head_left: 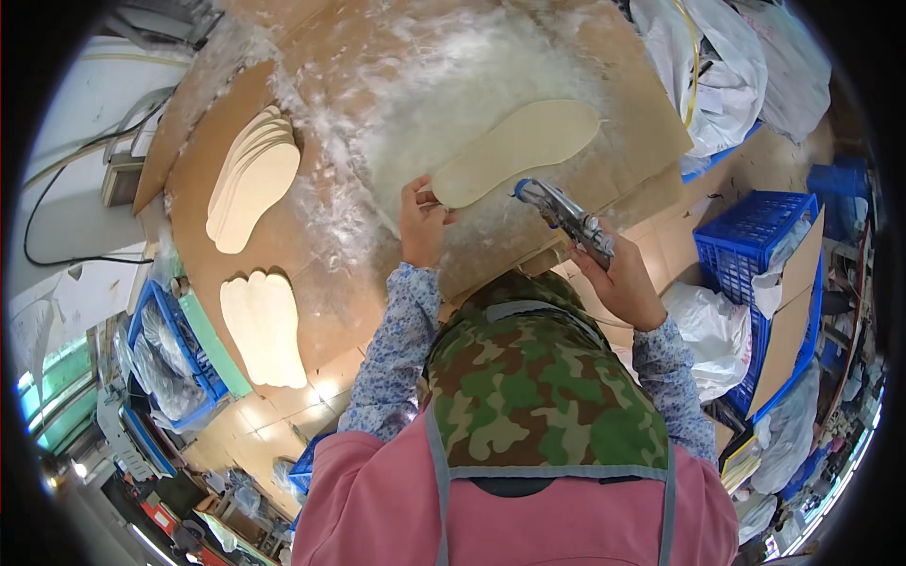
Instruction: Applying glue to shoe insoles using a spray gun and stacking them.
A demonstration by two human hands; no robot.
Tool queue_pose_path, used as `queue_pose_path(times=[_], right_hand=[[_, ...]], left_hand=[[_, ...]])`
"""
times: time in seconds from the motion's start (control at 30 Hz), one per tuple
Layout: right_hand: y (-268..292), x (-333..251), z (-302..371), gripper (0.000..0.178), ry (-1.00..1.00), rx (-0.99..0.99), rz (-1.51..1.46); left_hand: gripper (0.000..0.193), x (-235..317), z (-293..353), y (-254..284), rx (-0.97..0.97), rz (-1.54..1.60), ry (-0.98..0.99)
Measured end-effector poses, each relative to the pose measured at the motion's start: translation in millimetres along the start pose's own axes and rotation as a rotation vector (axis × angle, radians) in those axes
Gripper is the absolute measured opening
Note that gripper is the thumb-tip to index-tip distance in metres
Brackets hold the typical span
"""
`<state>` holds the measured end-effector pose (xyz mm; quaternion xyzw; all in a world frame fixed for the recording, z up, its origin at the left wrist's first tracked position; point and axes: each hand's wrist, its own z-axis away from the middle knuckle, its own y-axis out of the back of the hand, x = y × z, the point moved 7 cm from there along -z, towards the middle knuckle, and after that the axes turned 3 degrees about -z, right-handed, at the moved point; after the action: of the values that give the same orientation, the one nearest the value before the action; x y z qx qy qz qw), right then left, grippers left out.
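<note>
A pale insole [517, 149] lies slantwise over a whitened patch of the cardboard-covered table. At its near left end is my left hand [424, 219], its thumb and fingers closed at the insole's edge. My right hand [618, 276] is wrapped round a metal spray gun [566, 222], whose blue-tipped nozzle points up and left toward the insole. On the left side of the table rests a fanned stack of insoles [252, 179]. Closer to me, several more insoles [263, 330] lie overlapping.
White fibrous residue covers much of the cardboard [349, 311]. A blue crate [755, 236] holding cardboard stands at the right, beside a white plastic bag [708, 340]. More bags [708, 75] sit at the far right. Another blue crate [175, 354] with clear plastic is at the left.
</note>
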<state>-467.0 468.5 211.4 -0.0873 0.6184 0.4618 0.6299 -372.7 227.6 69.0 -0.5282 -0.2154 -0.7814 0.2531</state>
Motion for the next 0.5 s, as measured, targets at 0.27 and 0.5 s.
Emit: queue_pose_path(times=[0.27, 0.5], right_hand=[[27, 13, -3, 0.025, 0.036, 0.133, -0.017], [45, 23, -1, 0.026, 0.044, 0.207, 0.025]], left_hand=[[0.048, 7, 1, -5, -0.038, -0.028, -0.016], [0.039, 12, 5, -5, 0.027, -0.279, -0.089]])
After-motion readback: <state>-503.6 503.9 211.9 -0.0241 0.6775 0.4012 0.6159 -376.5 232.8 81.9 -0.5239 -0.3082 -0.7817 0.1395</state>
